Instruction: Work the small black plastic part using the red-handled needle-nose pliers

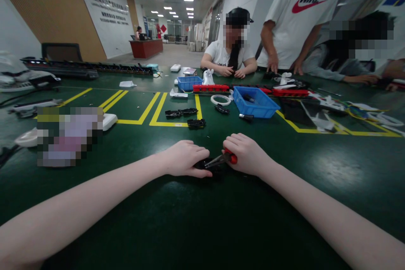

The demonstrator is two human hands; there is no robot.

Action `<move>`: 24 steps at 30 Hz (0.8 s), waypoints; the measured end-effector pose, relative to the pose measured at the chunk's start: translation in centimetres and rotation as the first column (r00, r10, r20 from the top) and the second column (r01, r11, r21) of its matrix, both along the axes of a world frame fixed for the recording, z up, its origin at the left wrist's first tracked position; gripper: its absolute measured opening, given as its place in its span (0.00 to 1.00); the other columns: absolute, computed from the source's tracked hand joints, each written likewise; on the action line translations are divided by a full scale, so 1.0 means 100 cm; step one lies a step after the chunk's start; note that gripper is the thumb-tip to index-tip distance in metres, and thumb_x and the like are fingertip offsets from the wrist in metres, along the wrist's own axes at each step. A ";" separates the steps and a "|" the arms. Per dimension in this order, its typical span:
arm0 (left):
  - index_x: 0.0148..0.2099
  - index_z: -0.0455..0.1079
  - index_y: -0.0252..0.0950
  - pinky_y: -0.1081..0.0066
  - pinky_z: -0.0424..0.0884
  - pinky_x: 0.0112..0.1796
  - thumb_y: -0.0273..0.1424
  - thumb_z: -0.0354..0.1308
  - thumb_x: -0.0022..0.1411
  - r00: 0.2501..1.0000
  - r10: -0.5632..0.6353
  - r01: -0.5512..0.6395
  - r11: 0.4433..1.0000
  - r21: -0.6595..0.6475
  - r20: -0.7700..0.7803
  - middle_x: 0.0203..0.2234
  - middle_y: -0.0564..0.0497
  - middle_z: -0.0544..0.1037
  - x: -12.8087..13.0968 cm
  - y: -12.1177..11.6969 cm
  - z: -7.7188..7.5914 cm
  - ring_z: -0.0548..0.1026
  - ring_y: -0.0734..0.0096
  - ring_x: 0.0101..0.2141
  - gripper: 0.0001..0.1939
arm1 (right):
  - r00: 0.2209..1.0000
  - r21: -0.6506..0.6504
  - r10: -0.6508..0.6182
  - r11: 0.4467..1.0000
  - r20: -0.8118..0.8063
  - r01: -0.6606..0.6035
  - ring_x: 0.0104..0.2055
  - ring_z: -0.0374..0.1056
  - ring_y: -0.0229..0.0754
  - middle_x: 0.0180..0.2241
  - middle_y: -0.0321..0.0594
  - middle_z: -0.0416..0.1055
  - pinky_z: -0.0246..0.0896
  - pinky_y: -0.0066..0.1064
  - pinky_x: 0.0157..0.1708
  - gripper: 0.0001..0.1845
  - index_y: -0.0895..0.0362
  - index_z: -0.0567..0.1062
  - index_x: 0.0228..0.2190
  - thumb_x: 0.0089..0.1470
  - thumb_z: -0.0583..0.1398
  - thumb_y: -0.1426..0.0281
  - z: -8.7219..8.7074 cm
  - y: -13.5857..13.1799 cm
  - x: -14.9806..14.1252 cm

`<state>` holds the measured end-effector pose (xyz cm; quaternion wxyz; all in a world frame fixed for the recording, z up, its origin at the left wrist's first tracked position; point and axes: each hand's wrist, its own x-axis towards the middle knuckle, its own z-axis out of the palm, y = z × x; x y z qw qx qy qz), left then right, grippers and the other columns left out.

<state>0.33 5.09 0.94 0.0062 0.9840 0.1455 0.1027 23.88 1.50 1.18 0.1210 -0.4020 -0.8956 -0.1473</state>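
Note:
My right hand [247, 154] is wrapped round the red handles of a pair of pliers [217, 160]. The metal jaws point left and reach onto a small black part [217, 168] low over the green table. On the other side, my left hand [186, 159] grips the left end of that black part, thumb below and fingers above. The pliers' tip meets the part close to my left thumb; exactly what the jaws pinch is too small to tell. Beyond my hands lie similar black parts [181, 112], and another black piece [196, 123] is just in front of them.
A blue bin [255, 102] stands beyond my right hand, beside a white tape roll [220, 100]. A smaller blue bin [190, 83] and red strips [211, 88] are farther back. A white box [109, 121] lies left. Across the table sits a person in a black cap [243, 57].

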 end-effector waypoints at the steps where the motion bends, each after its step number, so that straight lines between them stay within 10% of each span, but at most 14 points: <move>1: 0.35 0.65 0.36 0.71 0.61 0.30 0.50 0.52 0.65 1.000 0.001 -0.001 1.000 -0.005 -0.004 0.26 0.54 0.71 0.000 0.000 0.000 0.68 0.71 0.24 0.21 | 1.000 -0.001 -0.004 1.000 0.001 0.004 0.30 0.61 0.40 0.28 0.41 0.70 0.51 0.32 0.34 0.04 0.57 0.67 0.25 0.50 0.58 0.75 0.000 0.000 0.000; 24: 0.36 0.64 0.36 0.69 0.62 0.31 0.51 0.48 0.67 0.997 0.044 -0.045 0.999 -0.004 -0.066 0.28 0.53 0.72 0.002 0.002 -0.001 0.69 0.70 0.25 0.22 | 0.995 -0.054 -0.082 0.995 0.059 0.085 0.31 0.61 0.42 0.27 0.41 0.70 0.51 0.33 0.33 0.06 0.56 0.66 0.25 0.43 0.59 0.77 0.006 -0.003 -0.004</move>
